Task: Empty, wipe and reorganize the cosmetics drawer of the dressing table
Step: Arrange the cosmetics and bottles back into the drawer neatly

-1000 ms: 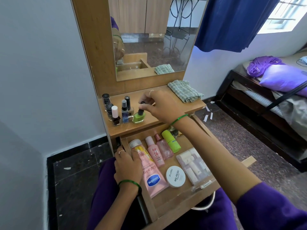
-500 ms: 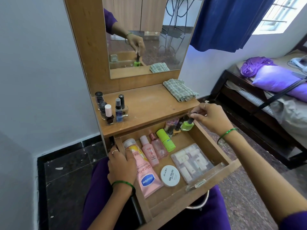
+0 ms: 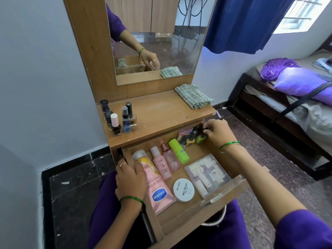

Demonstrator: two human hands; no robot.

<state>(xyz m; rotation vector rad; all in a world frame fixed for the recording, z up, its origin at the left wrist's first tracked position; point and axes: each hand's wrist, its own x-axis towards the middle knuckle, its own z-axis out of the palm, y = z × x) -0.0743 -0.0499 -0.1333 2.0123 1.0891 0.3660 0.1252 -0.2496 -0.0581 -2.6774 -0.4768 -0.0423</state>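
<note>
Drawer (image 3: 181,229) is pulled open in the lower middle of the frame, full of bottles and tubes. Right hand (image 3: 218,133) pinches the top of a green nail polish bottle (image 3: 200,138) in the drawer's back corner (beside other small bottles). Left hand (image 3: 131,178) lies curled over the drawer's left wall. A folded cloth (image 3: 193,96) sits on the counter (image 3: 158,114).

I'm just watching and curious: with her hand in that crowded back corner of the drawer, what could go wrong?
The right hand is setting the green bottle among other small bottles standing close together; a nudge could topple them. The drawer is pulled far out, steadied by the left hand, so leaning on it might tip it.
</note>
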